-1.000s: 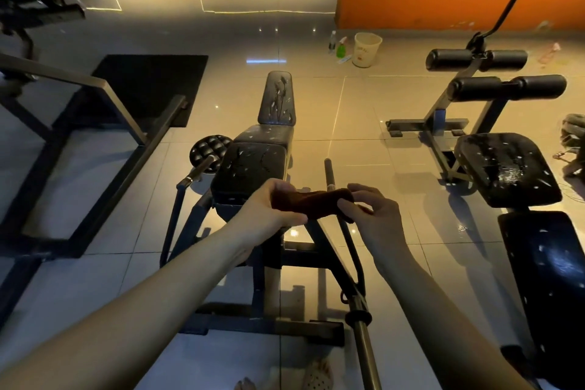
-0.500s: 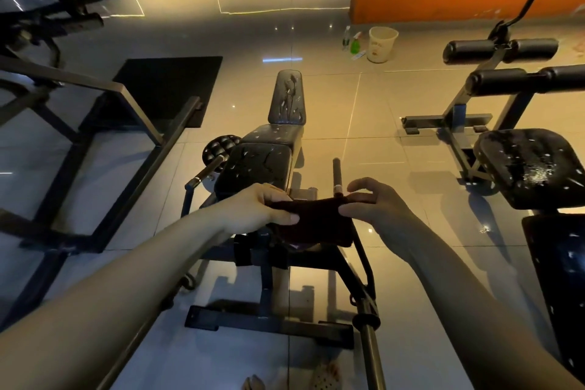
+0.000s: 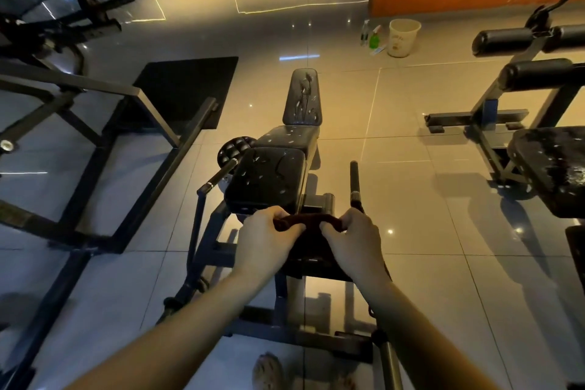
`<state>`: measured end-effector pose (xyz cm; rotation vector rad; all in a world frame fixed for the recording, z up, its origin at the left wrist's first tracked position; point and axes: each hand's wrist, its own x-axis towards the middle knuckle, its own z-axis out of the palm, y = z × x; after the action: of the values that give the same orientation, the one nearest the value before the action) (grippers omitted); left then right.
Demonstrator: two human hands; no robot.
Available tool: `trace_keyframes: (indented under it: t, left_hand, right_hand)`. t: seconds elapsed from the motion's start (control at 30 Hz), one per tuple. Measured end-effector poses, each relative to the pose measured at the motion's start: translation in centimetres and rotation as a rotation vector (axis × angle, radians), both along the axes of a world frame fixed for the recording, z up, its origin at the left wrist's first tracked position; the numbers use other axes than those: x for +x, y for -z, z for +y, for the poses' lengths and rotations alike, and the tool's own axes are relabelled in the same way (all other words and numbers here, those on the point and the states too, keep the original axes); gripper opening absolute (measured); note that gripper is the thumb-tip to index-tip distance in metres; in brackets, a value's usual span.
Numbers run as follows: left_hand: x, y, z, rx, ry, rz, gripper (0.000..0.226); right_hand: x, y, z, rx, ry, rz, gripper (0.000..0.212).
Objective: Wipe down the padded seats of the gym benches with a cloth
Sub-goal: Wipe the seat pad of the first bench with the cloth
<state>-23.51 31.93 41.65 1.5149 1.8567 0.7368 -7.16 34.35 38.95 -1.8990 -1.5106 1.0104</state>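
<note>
Both L hand [image 3: 265,239], R hand [image 3: 352,242] now bunch cloth [image 3: 311,220].

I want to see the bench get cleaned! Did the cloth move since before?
Yes. The cloth was bunched up level with the front edge of the seat pad; now it hangs open just below that edge, nearer the person.

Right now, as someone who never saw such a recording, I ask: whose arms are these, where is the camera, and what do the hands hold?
No machine here: a person wears one camera on the head, looking down, so both bare arms reach in from below. The left hand and right hand each grip an end of a dark cloth, just short of a black bench seat. Its padding shows pale specks, perhaps wet drops. A second bench stands to the right; a bucket and bottles stand far off.
</note>
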Motion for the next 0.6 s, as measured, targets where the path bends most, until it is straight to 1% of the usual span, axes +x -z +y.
trace_keyframes:
  t: [0.07,0.1,0.13,0.2,0.23,0.27,0.33,0.4,0.5,0.6]
  left_hand:
    - [0.6,0.5,0.3,0.033,-0.023,-0.027,0.018]
    - [0.8,0.7,0.3,0.039,-0.017,-0.048,0.024]
    - [0.8,1.0,0.3,0.046,-0.001,-0.066,0.030]
    - [0.4,1.7,0.4,0.076,0.041,-0.079,0.038]
    - [0.0,2.0,0.7,0.093,0.056,-0.074,0.038]
    - [-0.4,2.3,1.0,0.110,0.071,-0.071,0.037]
    - [-1.1,3.1,1.5,0.167,0.139,-0.048,0.036]
    - [-1.6,3.8,2.1,0.294,0.255,0.015,0.031]
    - [-2.6,5.2,3.0,0.399,0.412,0.134,0.031]
    - [-4.1,6.9,3.7,0.404,0.615,0.325,0.035]
  right_hand:
    - [-0.9,1.2,0.3,-0.029,0.075,0.031,0.018]
    - [-1.2,1.5,0.4,-0.054,0.112,0.091,0.015]
    - [-1.4,1.6,0.5,-0.089,0.159,0.204,0.013]
    - [-2.0,1.3,0.7,-0.170,0.258,0.505,0.012]
    - [-2.3,1.2,0.7,-0.199,0.293,0.610,0.012]
    - [-2.6,1.2,0.8,-0.218,0.310,0.668,0.014]
    - [-3.4,0.9,1.1,-0.248,0.313,0.741,0.023]
    - [-4.2,1.1,1.5,-0.238,0.297,0.792,0.031]
    - [-4.5,2.2,2.4,-0.195,0.298,0.804,0.027]
    - [-4.0,4.2,3.5,-0.279,0.406,0.883,0.021]
